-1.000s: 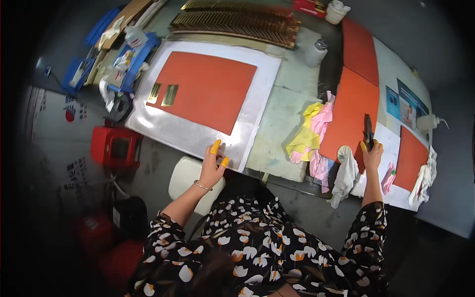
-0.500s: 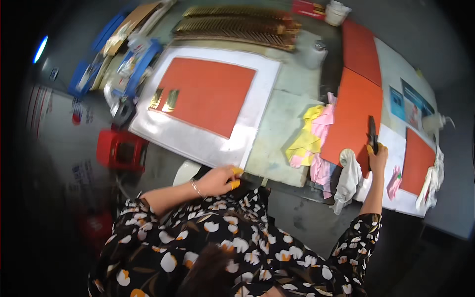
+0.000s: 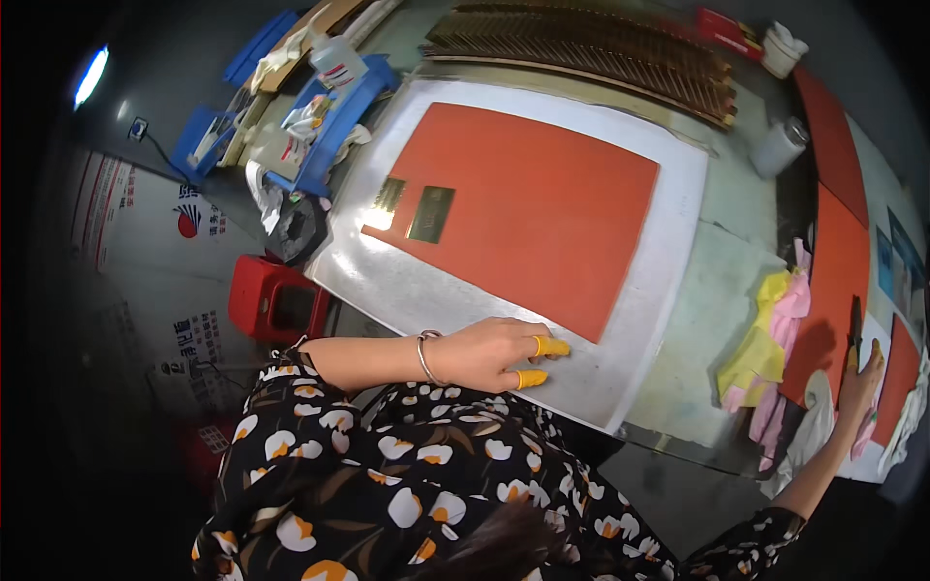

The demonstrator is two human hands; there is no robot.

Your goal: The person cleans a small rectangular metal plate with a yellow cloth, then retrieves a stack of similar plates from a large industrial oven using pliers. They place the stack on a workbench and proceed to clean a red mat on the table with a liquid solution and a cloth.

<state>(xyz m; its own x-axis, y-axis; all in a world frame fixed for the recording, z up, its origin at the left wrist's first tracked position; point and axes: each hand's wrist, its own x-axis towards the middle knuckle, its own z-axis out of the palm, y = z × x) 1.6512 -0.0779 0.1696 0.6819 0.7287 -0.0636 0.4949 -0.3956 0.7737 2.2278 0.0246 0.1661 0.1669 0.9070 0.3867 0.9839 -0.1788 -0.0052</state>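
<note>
My left hand (image 3: 499,355), with yellow finger cots on two fingers, is over the near edge of a glossy white board (image 3: 668,290). Nothing is in it, and its fingers are apart and slightly bent. An orange-red sheet (image 3: 533,203) lies on this board. Two small brass-coloured plates, a darker one (image 3: 431,215) and a shinier one (image 3: 387,203), lie side by side at the sheet's left. At the far right, my right hand (image 3: 862,382) has its thumb and fingers around a narrow dark tool (image 3: 856,322) beside an orange mat (image 3: 838,261). The tool's kind is unclear.
Rows of brass-coloured strips (image 3: 581,44) lie at the back. Yellow and pink cloths (image 3: 760,339) and a white cloth (image 3: 809,431) hang near the right front edge. Blue trays with bottles (image 3: 339,121), a red stool (image 3: 276,300) and a metal canister (image 3: 778,147) stand around.
The view has swung left, so the table appears farther right. My left hand has moved forward over the white board. My right hand stays by the dark tool, now near the picture's edge.
</note>
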